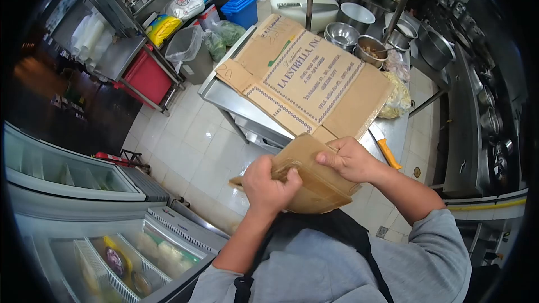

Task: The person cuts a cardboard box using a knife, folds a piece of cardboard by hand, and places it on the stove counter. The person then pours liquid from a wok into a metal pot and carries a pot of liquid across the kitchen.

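Between my two hands is a bent piece of brown cardboard (306, 154), held just in front of my apron. My left hand (268, 185) is closed on its left part, thumb on top. On its upper right edge, my right hand (349, 160) grips with the thumb pressed over the face. A large flattened cardboard box (306, 73) with printed lettering lies on the steel table (224, 98) beyond. To the right of it, a knife (384, 147) with an orange handle rests on the tabletop.
Metal bowls (342, 35) and a pan of food (370, 50) stand behind the box. A bagged yellowish item (397, 96) sits at its right. A glass-topped freezer (163, 247) is at lower left, stoves (488, 118) at right, and a grey bin (191, 56) at upper left.
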Motion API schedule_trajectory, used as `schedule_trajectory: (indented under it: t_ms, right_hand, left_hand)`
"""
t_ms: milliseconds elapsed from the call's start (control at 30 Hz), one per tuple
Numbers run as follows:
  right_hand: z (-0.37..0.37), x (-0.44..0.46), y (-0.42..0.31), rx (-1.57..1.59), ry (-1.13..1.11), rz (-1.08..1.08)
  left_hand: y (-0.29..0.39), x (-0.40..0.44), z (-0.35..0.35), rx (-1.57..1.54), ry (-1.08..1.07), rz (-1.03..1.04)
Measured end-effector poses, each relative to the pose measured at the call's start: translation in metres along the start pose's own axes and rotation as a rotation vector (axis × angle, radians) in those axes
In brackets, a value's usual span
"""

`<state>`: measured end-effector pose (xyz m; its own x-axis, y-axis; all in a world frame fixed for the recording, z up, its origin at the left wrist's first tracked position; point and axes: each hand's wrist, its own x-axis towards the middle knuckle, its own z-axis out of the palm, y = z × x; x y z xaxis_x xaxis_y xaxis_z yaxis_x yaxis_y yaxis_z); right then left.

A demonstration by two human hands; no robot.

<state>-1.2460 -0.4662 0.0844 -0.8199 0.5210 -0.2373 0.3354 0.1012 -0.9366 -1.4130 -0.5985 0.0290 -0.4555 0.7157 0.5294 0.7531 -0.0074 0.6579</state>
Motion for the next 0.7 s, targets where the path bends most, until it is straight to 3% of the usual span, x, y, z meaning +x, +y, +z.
schedule_trajectory:
  t_ms: [67,133,267,333,467,533,600,700]
  right_hand:
    - [0.007,0.0,0.012,0.07,-0.048,-0.066]
    - [0.011,0.008,0.032,0.126,-0.124,-0.091]
    - [0.007,0.01,0.032,0.188,-0.149,-0.125]
    - [-0.005,-0.001,0.001,-0.268,-0.186,-0.062]
    - [-0.02,-0.005,0.001,-0.173,-0.121,0.201]
    - [-0.047,-0.004,0.067,-0.013,0.324,0.173]
    - [-0.087,-0.025,0.14,-0.726,0.629,0.386]
    - [-0.095,-0.063,0.212,-0.909,0.542,0.611]
  left_hand:
    - [-0.014,-0.008,0.011,-0.019,0.031,-0.047]
    - [-0.021,-0.006,0.021,-0.32,0.122,-0.163]
    - [-0.02,-0.006,0.015,-0.314,0.093,-0.173]
    - [-0.019,-0.003,0.018,-0.029,-0.036,-0.06]
    - [-0.023,0.002,0.007,-0.078,-0.175,-0.15]
    - [-0.038,0.004,0.004,-0.188,-0.263,-0.347]
    - [-0.081,-0.008,0.007,-0.336,-0.308,-0.511]
    - [-0.097,-0.009,0.042,-0.526,-0.159,-0.597]
